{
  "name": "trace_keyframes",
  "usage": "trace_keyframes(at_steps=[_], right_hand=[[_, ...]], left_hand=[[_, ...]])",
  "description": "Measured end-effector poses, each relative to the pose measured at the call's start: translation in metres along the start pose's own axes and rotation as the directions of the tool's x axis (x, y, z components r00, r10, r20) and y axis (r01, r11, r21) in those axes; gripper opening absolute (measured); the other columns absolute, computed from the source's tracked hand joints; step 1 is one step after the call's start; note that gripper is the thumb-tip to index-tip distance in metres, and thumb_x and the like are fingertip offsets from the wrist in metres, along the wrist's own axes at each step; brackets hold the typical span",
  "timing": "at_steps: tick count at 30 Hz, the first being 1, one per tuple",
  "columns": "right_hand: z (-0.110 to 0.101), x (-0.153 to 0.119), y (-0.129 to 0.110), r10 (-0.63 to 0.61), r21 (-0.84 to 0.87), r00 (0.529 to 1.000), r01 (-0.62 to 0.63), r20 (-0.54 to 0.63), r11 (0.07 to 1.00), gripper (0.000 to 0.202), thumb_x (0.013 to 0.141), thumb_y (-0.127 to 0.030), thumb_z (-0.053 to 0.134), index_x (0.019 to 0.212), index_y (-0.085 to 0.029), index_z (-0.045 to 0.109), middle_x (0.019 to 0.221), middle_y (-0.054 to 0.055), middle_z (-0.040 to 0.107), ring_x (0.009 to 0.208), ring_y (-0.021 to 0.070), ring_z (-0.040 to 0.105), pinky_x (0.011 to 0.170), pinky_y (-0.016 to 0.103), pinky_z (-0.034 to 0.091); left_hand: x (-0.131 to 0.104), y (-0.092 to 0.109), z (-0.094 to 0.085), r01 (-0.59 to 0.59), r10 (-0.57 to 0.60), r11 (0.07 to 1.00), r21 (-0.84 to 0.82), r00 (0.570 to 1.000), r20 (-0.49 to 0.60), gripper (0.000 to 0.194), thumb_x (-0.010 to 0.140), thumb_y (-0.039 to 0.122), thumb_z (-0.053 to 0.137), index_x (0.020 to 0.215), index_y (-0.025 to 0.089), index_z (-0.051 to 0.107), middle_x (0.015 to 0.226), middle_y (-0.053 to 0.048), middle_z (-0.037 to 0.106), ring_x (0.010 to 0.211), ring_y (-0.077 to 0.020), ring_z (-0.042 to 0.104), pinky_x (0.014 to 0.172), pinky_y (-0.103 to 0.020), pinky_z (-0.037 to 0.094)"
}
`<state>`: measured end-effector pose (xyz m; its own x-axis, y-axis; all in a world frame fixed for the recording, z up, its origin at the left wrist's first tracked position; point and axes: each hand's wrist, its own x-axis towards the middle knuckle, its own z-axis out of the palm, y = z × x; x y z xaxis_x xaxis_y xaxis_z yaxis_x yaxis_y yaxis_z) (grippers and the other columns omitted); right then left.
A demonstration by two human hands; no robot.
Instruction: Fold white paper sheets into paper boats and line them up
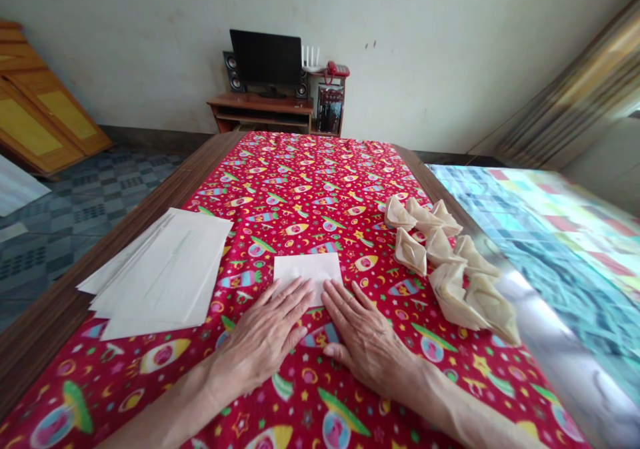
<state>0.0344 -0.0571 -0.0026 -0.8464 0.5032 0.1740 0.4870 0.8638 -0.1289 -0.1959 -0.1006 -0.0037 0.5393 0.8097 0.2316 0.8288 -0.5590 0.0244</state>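
Observation:
A small white piece of paper (307,267), seemingly folded, lies flat on the red patterned cloth (320,195) in front of me. My left hand (273,322) rests palm down with its fingertips on the paper's near left part. Beside it, my right hand (363,332) lies flat too, fingers stretched onto the near right part. Both thumbs point inward on the cloth. To the left is a fanned stack of white paper sheets (170,269). Several folded paper boats (443,249), cream-coloured, stand in a cluster to the right.
The cloth covers a long table with a dark wooden edge (165,192). Past its far end stands a desk (260,104) with a monitor (267,59), speakers and a red telephone (337,70). A bed (565,235) adjoins on the right; a wooden cabinet (45,102) stands left.

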Motion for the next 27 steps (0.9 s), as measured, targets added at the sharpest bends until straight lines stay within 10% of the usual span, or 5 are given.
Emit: trace_keyframes(at_steps=[14,20,27], right_hand=[[-0.008,-0.022,0.010,0.057,-0.141,0.998,-0.059,-0.022,0.988,0.055,0.096,-0.038,0.038,0.143,-0.009,0.029,0.148,0.012,0.031,0.137,0.0253,0.025,0.109,0.049,0.031],[-0.001,0.004,0.000,0.055,-0.181,0.980,-0.091,-0.192,0.979,0.031,0.095,-0.026,0.042,0.116,-0.009,0.057,0.121,0.016,0.060,0.119,0.0277,0.049,0.102,0.052,0.034],[0.002,0.047,-0.028,-0.047,-0.264,0.984,0.000,-0.172,0.964,0.026,0.086,-0.011,0.049,0.112,-0.009,0.054,0.104,0.013,0.061,0.091,0.0238,0.052,0.073,0.038,0.045]], left_hand=[[-0.047,-0.023,-0.011,0.053,-0.051,0.984,0.169,0.999,-0.017,0.049,0.093,0.034,0.042,0.140,0.023,0.036,0.146,0.000,0.038,0.133,-0.0188,0.036,0.111,-0.037,0.026],[-0.016,-0.020,-0.009,0.064,-0.061,0.996,0.057,0.996,-0.065,0.038,0.091,0.019,0.044,0.129,0.020,0.050,0.134,-0.003,0.053,0.127,-0.0190,0.044,0.109,-0.038,0.035],[0.016,-0.015,-0.005,0.071,-0.071,0.997,-0.017,0.996,-0.056,0.039,0.089,0.020,0.043,0.127,0.013,0.050,0.129,-0.010,0.055,0.121,-0.0217,0.049,0.101,-0.036,0.045]])
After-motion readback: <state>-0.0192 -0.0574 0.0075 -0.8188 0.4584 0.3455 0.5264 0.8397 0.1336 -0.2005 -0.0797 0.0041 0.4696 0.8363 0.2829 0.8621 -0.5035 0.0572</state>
